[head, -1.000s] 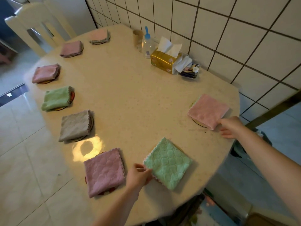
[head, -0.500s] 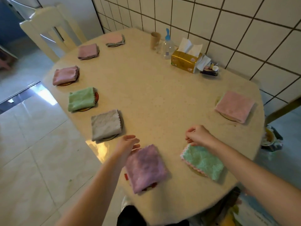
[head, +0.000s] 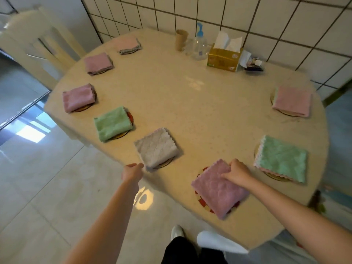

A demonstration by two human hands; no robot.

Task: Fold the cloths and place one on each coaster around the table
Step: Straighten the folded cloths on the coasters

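Right hand: grip pressed onto the far right corner of the folded mauve cloth, fingers curled over its scalloped edge, thumb on top. That cloth sits at about 6 o'clock on the counter, skewed over a red-and-white checked coaster; one corner points back toward the person, its diagonal running roughly 11 to 5 o'clock.

Left hand: grip loosely spread, holding nothing, fingertips just beside the near corner of the folded grey cloth at the counter edge; contact cannot be told. Grey cloth lies at about 7 o'clock, rotated, near corner overhanging its coaster.

Going round: green cloth at 8 o'clock, pink cloth at 9, two more pink ones toward 10 and 11. Right side: mint cloth with white trim at 4 o'clock, pale pink cloth at 3. All folded square, each on a coaster.

Tissue box, clear pump bottle and cardboard tube against the tiled wall at 12 o'clock.
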